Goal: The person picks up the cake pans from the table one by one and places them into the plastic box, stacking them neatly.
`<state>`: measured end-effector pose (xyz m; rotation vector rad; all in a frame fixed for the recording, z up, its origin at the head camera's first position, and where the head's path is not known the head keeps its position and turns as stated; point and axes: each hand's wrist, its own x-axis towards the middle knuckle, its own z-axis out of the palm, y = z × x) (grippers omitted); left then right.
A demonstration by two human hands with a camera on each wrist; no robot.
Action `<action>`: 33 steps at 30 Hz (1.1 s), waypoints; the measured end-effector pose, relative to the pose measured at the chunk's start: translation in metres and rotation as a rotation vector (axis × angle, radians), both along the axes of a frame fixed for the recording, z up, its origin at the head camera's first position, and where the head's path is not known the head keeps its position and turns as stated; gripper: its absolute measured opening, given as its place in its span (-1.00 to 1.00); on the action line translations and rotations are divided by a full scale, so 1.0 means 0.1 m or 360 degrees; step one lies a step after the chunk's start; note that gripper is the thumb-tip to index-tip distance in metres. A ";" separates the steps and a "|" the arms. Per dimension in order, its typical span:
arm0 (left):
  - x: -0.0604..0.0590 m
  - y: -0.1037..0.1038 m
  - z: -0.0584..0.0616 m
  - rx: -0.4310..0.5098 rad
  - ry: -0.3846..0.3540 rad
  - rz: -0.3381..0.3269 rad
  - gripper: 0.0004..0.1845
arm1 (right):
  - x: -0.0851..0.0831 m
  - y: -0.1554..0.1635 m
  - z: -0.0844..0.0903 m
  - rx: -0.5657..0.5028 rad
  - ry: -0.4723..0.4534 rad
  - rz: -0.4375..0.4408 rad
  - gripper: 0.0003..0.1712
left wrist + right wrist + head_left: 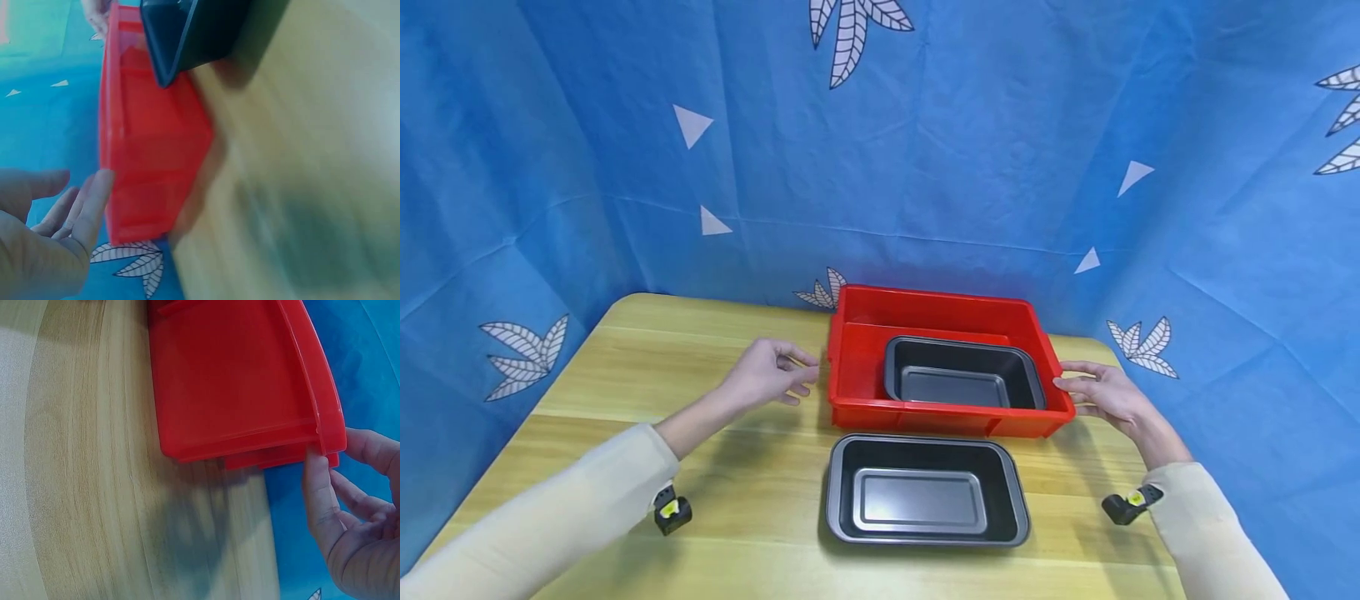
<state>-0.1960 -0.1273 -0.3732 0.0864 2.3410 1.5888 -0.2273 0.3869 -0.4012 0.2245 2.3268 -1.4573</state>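
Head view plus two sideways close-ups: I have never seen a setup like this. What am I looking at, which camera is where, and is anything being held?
There is no machine here: a person works with two bare hands and wears three cameras. The wide picture comes from the head and looks down over a wooden table in front of a blue patterned cloth. The two close-ups come from cameras strapped to the wrists, so they look tilted.

On the table stands a red bin with a dark baking pan inside it. A second dark pan lies on the table in front of the bin.

The left hand is open beside the bin's left wall; its wrist view is too blurred to show contact. The right hand is at the right wall, and its wrist view shows a fingertip against the rim. Neither hand grips anything.
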 end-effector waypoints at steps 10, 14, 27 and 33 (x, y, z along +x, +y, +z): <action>0.29 -0.07 -0.22 0.0080 -0.0150 0.0099 -0.67 | 0.02 -0.03 0.03 -0.0007 0.0001 0.0001 -0.09; 0.36 -0.02 -0.33 0.0118 -0.0189 0.0111 -0.66 | 0.02 -0.04 0.04 -0.0014 0.0000 -0.0001 -0.09; 0.55 0.12 -0.67 0.0173 -0.0267 0.0106 -0.68 | 0.01 -0.03 0.03 -0.0014 0.0006 -0.0003 -0.09; 0.58 0.20 -0.75 0.0242 -0.0303 0.0091 -0.66 | 0.01 -0.03 0.02 -0.0005 0.0011 -0.0006 -0.10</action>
